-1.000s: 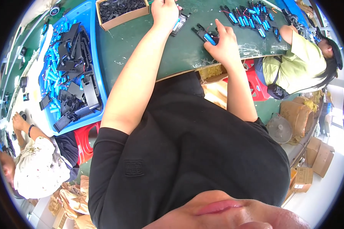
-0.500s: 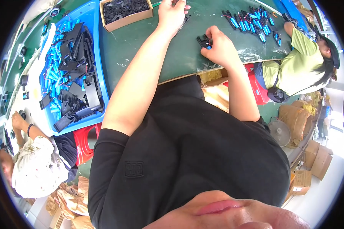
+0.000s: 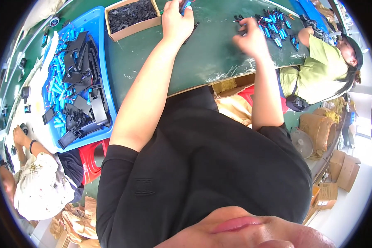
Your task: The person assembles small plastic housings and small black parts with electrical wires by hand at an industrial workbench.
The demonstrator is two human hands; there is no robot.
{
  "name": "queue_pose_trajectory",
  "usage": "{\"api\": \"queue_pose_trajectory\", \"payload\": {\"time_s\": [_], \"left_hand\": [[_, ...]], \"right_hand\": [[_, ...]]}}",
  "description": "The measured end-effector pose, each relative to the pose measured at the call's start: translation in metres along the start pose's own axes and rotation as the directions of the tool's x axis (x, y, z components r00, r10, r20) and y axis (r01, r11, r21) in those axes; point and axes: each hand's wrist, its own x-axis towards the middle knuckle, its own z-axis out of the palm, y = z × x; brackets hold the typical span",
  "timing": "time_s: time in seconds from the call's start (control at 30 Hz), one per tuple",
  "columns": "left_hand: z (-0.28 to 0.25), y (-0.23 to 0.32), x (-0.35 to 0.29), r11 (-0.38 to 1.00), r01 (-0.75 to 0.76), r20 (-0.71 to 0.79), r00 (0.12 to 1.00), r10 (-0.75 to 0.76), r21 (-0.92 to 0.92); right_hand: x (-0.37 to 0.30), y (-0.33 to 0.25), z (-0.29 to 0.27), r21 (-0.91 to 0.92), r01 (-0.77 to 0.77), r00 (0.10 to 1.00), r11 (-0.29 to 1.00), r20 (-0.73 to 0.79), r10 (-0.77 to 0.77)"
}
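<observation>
Since the earlier frame, a blue cylinder (image 3: 187,4) has come into view at top centre, pinched in the left hand's (image 3: 176,25) grip, while the right hand (image 3: 253,39) has moved rightward; blur hides whether its grip holds anything. Black-and-blue pieces (image 3: 274,29) lie beside it at upper right, on the green surface (image 3: 211,53), with an open carton (image 3: 136,29) at upper left.

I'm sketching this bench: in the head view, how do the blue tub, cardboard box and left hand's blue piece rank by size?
1. Blue tub
2. Cardboard box
3. Blue piece in the left hand, partly hidden
</observation>
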Motion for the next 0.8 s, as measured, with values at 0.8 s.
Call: {"api": "queue_pose_trajectory", "payload": {"time_s": [0.8], "left_hand": [[0.001,-0.004,0.009,0.671,0.369,0.010,0.881,-0.474,-0.643]], "right_hand": [[0.045,-0.037,0.053,0.219,0.771,0.566,0.598,0.194,-0.801]]}}
